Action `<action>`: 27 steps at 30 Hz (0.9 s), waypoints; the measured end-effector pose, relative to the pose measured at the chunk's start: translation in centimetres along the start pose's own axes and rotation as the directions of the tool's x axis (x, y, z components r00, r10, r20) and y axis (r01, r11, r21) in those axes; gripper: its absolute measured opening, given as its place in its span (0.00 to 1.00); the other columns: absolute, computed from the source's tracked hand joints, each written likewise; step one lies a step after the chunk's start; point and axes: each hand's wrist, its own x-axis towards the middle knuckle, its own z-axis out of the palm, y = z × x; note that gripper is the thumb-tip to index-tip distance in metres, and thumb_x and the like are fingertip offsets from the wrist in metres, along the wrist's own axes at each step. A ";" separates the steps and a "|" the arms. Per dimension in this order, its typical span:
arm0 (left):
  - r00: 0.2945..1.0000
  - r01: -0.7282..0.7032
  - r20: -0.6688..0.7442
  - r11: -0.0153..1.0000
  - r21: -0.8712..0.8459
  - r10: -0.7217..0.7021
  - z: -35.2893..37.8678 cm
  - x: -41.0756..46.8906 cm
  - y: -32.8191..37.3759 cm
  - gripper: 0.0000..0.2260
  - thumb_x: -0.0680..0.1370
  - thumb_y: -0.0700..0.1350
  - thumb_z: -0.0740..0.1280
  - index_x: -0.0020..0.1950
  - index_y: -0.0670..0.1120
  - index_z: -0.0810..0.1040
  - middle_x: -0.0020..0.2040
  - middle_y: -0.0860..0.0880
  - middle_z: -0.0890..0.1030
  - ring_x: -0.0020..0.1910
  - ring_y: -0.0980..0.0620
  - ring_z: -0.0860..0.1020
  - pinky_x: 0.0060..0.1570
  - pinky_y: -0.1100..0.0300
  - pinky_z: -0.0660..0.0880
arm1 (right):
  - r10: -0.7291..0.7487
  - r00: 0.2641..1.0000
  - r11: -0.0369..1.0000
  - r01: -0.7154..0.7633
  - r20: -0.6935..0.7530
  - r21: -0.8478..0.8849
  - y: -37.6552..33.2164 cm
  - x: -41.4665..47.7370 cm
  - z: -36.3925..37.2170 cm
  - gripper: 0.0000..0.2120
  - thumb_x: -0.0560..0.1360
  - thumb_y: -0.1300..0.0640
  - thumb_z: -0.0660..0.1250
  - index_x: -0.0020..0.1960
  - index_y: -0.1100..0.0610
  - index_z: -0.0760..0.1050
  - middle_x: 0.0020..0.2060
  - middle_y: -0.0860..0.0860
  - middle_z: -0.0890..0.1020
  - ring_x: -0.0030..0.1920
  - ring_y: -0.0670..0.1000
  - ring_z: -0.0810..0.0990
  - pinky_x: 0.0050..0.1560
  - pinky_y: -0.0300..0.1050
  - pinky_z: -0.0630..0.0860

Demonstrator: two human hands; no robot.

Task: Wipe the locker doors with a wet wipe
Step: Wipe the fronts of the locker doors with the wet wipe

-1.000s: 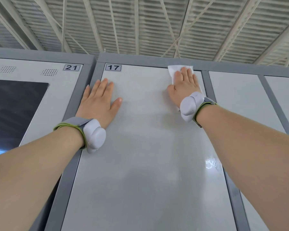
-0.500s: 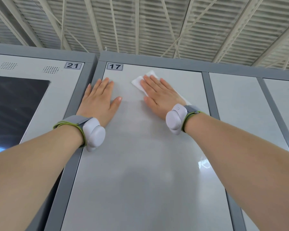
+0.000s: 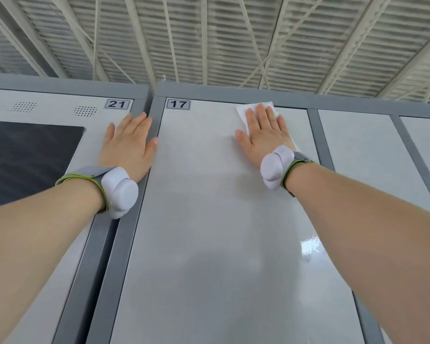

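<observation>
Wet wipe [image 3: 242, 117] lies flat against the locker door [image 3: 209, 232] marked with the number 17 [image 3: 178, 104], close to its top right corner. The right hand [image 3: 265, 136] presses on it with straight fingers held near together, so the wipe shows only above the fingertips, on the thumb side and a little beside the wrist. The left hand [image 3: 129, 147] rests flat, fingers straight, on the right edge of door 21 [image 3: 92, 135] and the grey frame [image 3: 155, 115] between both doors
</observation>
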 end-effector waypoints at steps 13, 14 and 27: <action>0.998 -0.057 0.007 0.998 0.039 0.057 0.3 -0.1 -2.1 0.21 0.83 0.48 0.54 0.76 0.48 0.60 0.77 0.53 0.59 0.76 0.47 0.50 0.73 0.50 0.43 | -0.223 0.975 0.975 0.223 0.004 -0.024 -6.7 1.6 0.7 0.30 0.82 0.42 0.42 0.78 0.56 0.44 0.78 0.55 0.45 0.77 0.54 0.42 0.75 0.50 0.38; 0.998 -0.062 0.007 0.997 0.039 0.061 0.4 -0.2 -2.2 0.21 0.83 0.48 0.54 0.76 0.48 0.60 0.77 0.52 0.59 0.76 0.47 0.50 0.73 0.50 0.43 | -0.248 0.969 0.968 0.248 0.006 -0.035 -6.8 1.3 0.7 0.29 0.82 0.43 0.42 0.78 0.56 0.44 0.78 0.55 0.45 0.77 0.54 0.42 0.75 0.50 0.38; 0.997 -0.063 0.049 0.998 0.023 0.062 -0.2 -0.1 -3.1 0.21 0.83 0.51 0.51 0.76 0.53 0.59 0.78 0.51 0.56 0.76 0.48 0.48 0.73 0.48 0.42 | -0.082 0.997 0.997 0.082 0.010 0.007 -6.0 -0.4 0.5 0.33 0.81 0.39 0.43 0.78 0.59 0.44 0.78 0.55 0.45 0.77 0.53 0.41 0.75 0.47 0.38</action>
